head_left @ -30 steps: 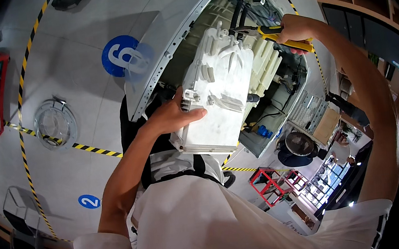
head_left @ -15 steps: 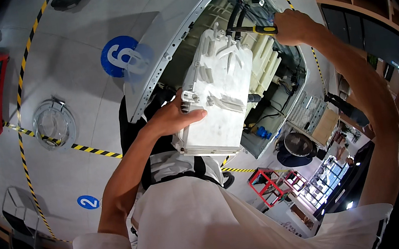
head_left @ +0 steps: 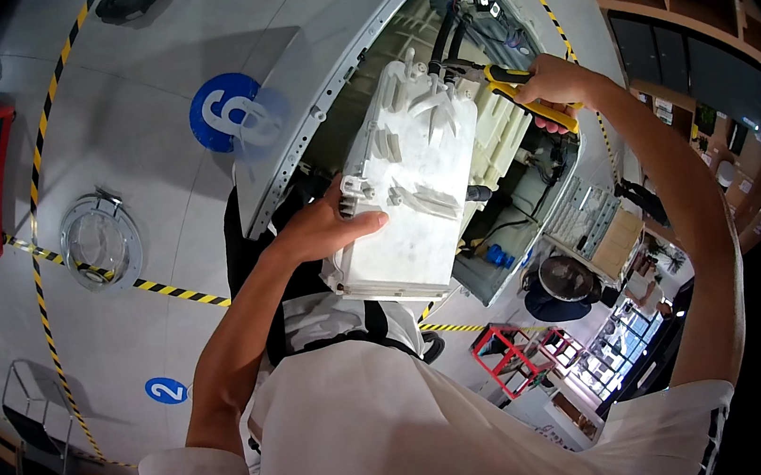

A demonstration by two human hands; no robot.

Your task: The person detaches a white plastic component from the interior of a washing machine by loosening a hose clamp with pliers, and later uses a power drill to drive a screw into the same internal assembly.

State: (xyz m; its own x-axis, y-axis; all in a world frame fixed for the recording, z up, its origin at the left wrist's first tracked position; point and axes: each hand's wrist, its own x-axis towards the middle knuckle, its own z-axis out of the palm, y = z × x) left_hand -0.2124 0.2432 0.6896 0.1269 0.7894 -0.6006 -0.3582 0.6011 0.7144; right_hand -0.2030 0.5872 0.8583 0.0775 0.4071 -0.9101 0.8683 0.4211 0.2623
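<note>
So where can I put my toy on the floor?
There's bare gray floor between the round door and the big blue circle, or between the striped tape and the small blue circle. It's crowded at the open machine: the left hand holds the white box, and the right hand has pliers by the black hoses.

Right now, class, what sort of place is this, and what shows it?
Probably an appliance repair workshop or training room: an opened machine cabinet, yellow-and-black pliers in the right hand, and striped floor tape.
</note>
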